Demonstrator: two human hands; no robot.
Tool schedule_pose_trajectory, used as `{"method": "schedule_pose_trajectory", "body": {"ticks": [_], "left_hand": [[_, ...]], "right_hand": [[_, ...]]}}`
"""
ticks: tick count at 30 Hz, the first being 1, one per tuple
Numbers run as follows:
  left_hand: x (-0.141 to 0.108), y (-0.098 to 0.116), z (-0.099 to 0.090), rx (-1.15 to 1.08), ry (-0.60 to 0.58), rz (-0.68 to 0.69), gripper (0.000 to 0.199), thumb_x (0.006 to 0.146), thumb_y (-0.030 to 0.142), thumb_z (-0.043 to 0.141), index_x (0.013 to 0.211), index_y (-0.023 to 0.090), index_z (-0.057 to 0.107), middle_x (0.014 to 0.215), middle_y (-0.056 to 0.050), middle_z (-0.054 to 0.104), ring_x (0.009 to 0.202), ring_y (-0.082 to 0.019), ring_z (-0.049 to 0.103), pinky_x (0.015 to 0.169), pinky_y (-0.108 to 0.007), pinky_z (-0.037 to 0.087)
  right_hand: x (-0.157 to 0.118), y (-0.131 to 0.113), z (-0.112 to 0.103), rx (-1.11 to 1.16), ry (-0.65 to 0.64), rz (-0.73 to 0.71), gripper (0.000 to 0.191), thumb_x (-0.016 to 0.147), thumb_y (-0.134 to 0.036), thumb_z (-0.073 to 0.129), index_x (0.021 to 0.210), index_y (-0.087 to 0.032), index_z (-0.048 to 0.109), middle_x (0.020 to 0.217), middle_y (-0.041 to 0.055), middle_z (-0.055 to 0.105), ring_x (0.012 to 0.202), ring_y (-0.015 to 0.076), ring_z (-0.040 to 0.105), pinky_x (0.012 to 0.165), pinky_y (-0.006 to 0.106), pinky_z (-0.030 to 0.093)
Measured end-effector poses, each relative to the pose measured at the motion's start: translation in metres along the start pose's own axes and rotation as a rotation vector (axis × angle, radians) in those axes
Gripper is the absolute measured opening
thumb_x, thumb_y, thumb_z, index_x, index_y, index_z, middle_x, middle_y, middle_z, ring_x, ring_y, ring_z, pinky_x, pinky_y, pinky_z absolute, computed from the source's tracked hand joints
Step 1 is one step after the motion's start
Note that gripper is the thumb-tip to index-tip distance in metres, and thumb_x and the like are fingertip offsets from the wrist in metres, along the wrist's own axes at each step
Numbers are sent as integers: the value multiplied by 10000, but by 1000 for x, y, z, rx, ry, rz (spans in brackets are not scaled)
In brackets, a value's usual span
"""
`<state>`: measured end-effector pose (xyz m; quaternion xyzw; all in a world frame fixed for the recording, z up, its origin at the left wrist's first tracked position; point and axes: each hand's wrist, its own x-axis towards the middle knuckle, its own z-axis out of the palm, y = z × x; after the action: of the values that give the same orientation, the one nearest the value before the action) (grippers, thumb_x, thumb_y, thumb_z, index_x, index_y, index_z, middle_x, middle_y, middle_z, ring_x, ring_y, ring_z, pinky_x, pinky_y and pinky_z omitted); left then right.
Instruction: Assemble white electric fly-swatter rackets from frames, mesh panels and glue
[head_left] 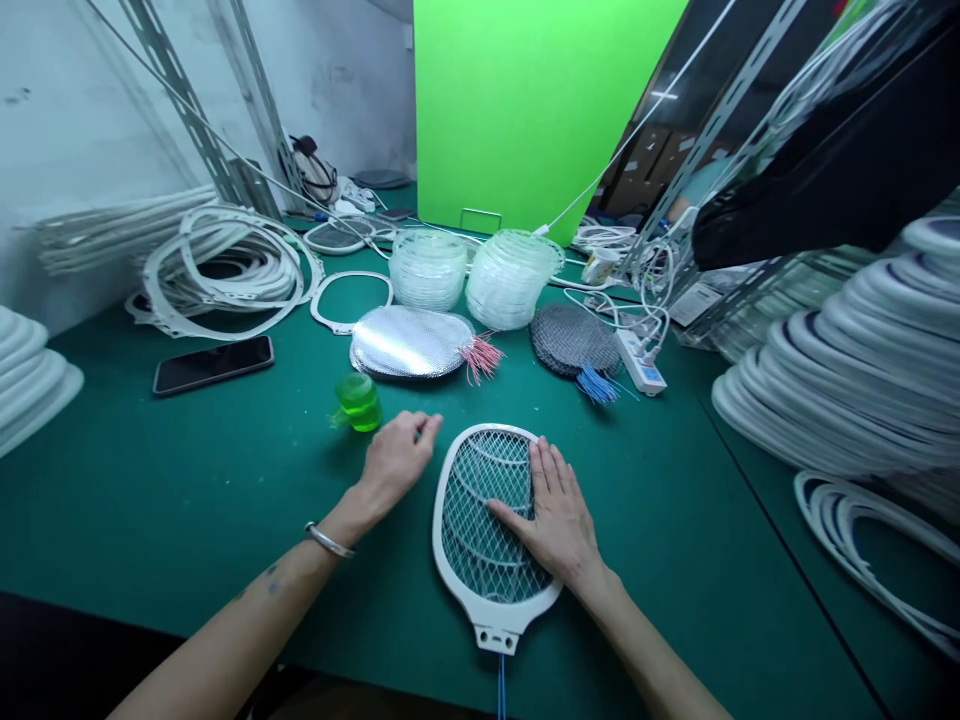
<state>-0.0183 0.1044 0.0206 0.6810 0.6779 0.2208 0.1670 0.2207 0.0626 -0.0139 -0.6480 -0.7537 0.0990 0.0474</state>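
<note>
The right hand [551, 510] lies flat on the wire net of a white bug zapper racket [469, 530], with its fingers spread apart and not gripping. The left hand [397, 462] is a bit curled and holds nothing. It rests just beside the racket on the green table [187, 490].

a workshop: green-matted workbench [187, 500] piled with electric swatter frames [225, 270].

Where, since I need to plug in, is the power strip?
In the head view, the white power strip lies on the green mat, just right of the dark mesh stack, beyond the right hand.
</note>
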Motion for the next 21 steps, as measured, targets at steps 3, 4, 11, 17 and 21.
{"method": "schedule_pose_trajectory", "body": {"ticks": [3, 4, 11, 17, 21], "left_hand": [[-9, 10, 15, 35, -22, -22, 280, 924, 426, 537, 855, 207, 697, 875, -38, 703, 812, -201, 654, 673, -288, 452], [-12, 15, 21, 49, -15, -24, 231, 925, 388, 547, 870, 213, 688, 881, -28, 700, 833, -199, 648, 697, -292, 446], [-20, 26, 40, 164, 72, -41, 247, 983, 345, 450, 950, 180, 630, 908, -74, 666, 884, -241, 604, 812, -362, 408], [-20, 26, 48, 190, 107, -34, 274, 1012, 316, 389, 955, 177, 618, 884, -74, 655, 844, -231, 600, 773, -349, 404], [-21, 25, 51, 168, 129, -38, 243, 1009, 293, 402, 926, 185, 604, 875, -59, 650, 832, -217, 599, 763, -335, 409]], "right_hand": [[0, 1, 1, 35, -10, 12, 1103, 776, -862, 350, 1556, -111, 136, 1627, 71, 72, 1495, 273, 57, 1213, 471, 125], [-1, 2, 2, 57, -3, 14, 1103, 773, -859, 366, 1556, -115, 144, 1627, 70, 83, 1494, 274, 64, 1211, 472, 142], [-4, 7, 9, 240, 65, 78, 1219, 714, -856, 490, 1560, -98, 47, 1628, 126, 31, 1491, 310, 62, 1182, 527, 216], [-3, 9, 6, 316, 15, 108, 1164, 722, -818, 541, 1564, -151, 93, 1624, 93, 133, 1487, 319, 98, 1184, 550, 214], [-4, 14, 3, 387, -20, 105, 963, 834, -744, 474, 1564, -223, 122, 1624, 45, 160, 1485, 278, 145, 1179, 507, 263]]}}
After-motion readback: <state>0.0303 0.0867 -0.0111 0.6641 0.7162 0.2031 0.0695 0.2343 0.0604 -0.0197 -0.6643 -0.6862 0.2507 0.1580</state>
